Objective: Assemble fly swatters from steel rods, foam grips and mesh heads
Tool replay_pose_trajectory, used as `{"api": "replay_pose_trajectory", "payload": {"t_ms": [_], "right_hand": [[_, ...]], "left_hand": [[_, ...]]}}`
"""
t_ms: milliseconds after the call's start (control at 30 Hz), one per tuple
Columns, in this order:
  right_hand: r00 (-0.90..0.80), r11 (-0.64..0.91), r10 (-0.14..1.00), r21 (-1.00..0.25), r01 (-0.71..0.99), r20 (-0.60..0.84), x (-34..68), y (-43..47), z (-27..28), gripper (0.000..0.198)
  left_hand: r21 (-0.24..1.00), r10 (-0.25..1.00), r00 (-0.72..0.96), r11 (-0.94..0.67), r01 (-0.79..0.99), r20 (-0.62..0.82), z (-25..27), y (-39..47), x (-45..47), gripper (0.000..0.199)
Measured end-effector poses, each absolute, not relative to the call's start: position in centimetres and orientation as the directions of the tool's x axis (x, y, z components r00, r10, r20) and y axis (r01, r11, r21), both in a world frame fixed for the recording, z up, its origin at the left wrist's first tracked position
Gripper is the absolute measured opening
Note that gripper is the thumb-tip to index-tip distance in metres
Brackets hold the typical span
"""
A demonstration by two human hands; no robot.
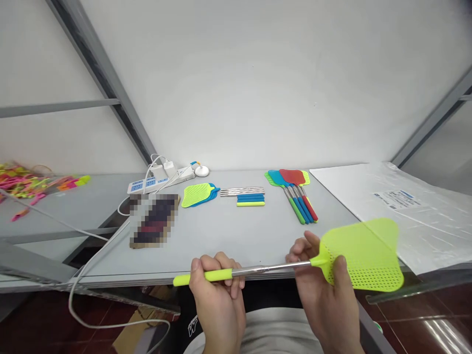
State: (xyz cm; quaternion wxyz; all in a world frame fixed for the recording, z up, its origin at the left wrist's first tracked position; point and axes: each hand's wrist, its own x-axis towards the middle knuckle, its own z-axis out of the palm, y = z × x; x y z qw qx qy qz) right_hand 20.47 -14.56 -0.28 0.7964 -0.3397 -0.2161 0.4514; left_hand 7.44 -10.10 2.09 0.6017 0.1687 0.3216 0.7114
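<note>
A yellow-green fly swatter (363,255) with a silver telescopic rod lies across both hands above the table's front edge. My left hand (219,295) is wrapped round its yellow-green handle. At the head end, my right hand (326,295) grips the swatter, thumb on the perforated paddle and fingers behind it. Further back lie loose swatter heads (197,195), yellow-green over blue. Beside them are several metal rods (242,191) in a row, with blue and yellow-green handles (250,200) just in front. A fanned stack of whole fly swatters (295,191) rests to their right.
A power strip (151,185) with plugs and a white round device (201,171) sit at the back left. A pixelated object (157,221) lies in front. White plastic packaging (387,211) covers the right side. A white cable (79,280) hangs over the left edge.
</note>
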Motion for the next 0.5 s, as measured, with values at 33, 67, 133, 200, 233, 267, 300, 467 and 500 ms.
{"api": "replay_pose_trajectory", "payload": {"t_ms": [33, 67, 133, 200, 233, 267, 300, 467, 500], "right_hand": [[0.558, 0.376, 0.830, -0.746, -0.550, 0.008, 20.7, -14.6, -0.2, 0.040], [0.603, 0.380, 0.798, -0.763, -0.523, -0.016, 20.7, -14.7, -0.3, 0.036], [0.633, 0.355, 0.773, -0.803, -0.480, -0.036, 20.0, -14.6, -0.7, 0.032], [0.600, 0.305, 0.799, -0.834, -0.460, -0.039, 18.8, -14.5, -1.3, 0.033], [0.571, 0.275, 0.820, -0.846, -0.456, -0.041, 18.2, -14.5, -1.6, 0.036], [0.539, 0.251, 0.841, -0.853, -0.457, -0.041, 17.7, -14.5, -1.8, 0.039], [0.514, 0.239, 0.857, -0.854, -0.463, -0.038, 17.4, -14.6, -2.0, 0.043], [0.472, 0.307, 0.881, -0.799, -0.517, 0.033, 17.7, -14.9, -2.3, 0.042], [0.463, 0.305, 0.885, -0.802, -0.513, 0.041, 17.8, -14.9, -2.3, 0.042]], "left_hand": [[0.663, 0.964, -0.216, -0.062, -0.746, -0.153, 2.0, -10.1, 7.6, 0.047], [0.660, 0.963, -0.216, -0.056, -0.749, -0.162, 1.9, -10.2, 7.7, 0.048], [0.639, 0.957, -0.218, -0.049, -0.768, -0.189, 1.8, -10.5, 8.4, 0.048], [0.602, 0.951, -0.229, -0.061, -0.797, -0.206, 1.7, -11.0, 9.2, 0.049], [0.583, 0.951, -0.238, -0.080, -0.808, -0.199, 1.7, -11.2, 9.6, 0.050], [0.569, 0.952, -0.246, -0.100, -0.816, -0.185, 1.7, -11.5, 9.9, 0.051], [0.559, 0.954, -0.246, -0.113, -0.822, -0.169, 1.7, -11.7, 10.2, 0.052], [0.570, 0.969, -0.197, -0.080, -0.818, -0.147, 1.5, -11.7, 10.3, 0.050], [0.583, 0.971, -0.196, -0.083, -0.809, -0.135, 1.3, -11.7, 10.3, 0.050]]}}
